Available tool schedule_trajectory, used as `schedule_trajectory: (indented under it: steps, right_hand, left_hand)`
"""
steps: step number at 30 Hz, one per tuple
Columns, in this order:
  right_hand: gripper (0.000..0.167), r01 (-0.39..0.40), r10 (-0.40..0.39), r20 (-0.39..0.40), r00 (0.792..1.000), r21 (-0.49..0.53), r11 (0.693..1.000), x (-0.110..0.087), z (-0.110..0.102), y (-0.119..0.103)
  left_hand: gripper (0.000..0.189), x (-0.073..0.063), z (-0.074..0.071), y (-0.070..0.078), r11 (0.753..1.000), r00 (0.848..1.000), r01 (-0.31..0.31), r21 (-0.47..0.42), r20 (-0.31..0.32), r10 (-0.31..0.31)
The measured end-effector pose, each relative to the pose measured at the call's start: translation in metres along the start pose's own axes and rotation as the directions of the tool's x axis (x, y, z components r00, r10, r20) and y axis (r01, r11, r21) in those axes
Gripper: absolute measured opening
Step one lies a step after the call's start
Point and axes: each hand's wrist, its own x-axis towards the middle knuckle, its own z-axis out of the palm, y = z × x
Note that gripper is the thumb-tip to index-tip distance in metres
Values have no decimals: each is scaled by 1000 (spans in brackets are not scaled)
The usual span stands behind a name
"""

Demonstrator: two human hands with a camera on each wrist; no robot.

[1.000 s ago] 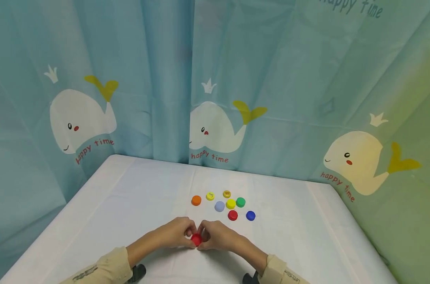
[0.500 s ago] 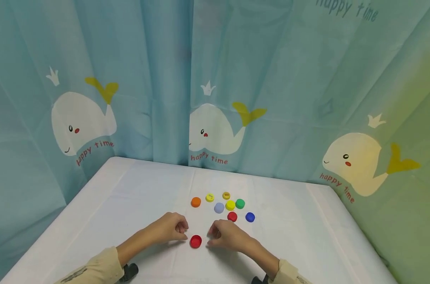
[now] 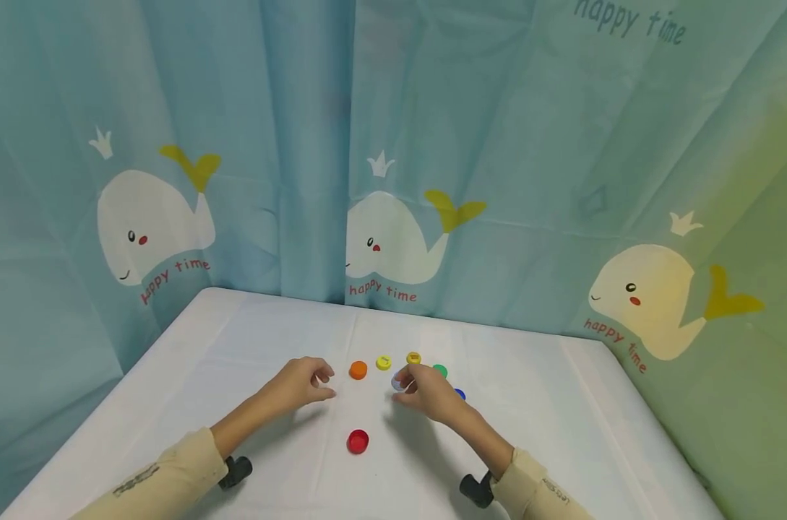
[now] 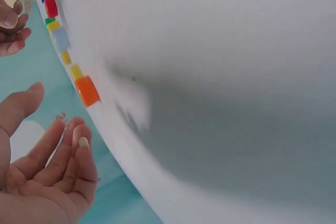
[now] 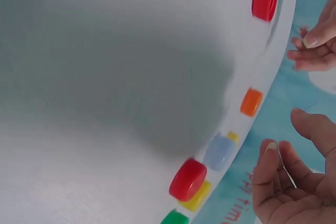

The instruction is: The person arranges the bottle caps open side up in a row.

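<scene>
Hollow side up, a red bottle cap [image 3: 358, 441] lies alone at the front of the table. My left hand [image 3: 305, 383] hovers left of the orange cap [image 3: 358, 370], its fingers loosely curved around nothing. Over the group of caps is my right hand [image 3: 430, 393], thumb and fingers apart, overlapping the light blue cap [image 3: 397, 383] in the head view. It hides a second red cap there, seen in the right wrist view as the red cap [image 5: 188, 179] in front of a yellow cap [image 5: 197, 198]. Neither hand holds anything.
Behind the hands lie a yellow cap [image 3: 383, 362] and a golden-yellow cap [image 3: 413, 358]. A green cap [image 3: 441, 370] and a dark blue cap [image 3: 460, 393] show past the right hand. The white table [image 3: 250, 339] ends at a blue curtain [image 3: 302, 144] with whale prints.
Both hands have let go of the front red cap and parted. Since then they have moved away over the table, the left toward the orange cap, the right over the cap group.
</scene>
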Motion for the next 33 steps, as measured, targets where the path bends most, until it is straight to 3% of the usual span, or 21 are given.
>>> schedule_trajectory:
  steps: [4, 10, 20, 33]
  right_hand:
    - [27, -24, 24, -17, 1000, 4, 1000, 9, -4, 0]
    - [32, -48, 47, -42, 998, -17, 999, 22, -3, 3]
    - [31, -39, 39, -56, 998, 6, 999, 44, 0, 7]
    - [32, -75, 75, -17, 997, 5, 997, 60, 16, -1]
  left_hand:
    - [23, 9, -1, 2, 998, 997, 61, 4, -52, -60]
    - [21, 24, -2, 6, 999, 994, 32, 8, -100, -31]
    - [28, 43, 6, 3, 997, 996, 78, -2, -44, -78]
    - [32, 54, 11, -8, 995, 995, 99, -10, 9, -99]
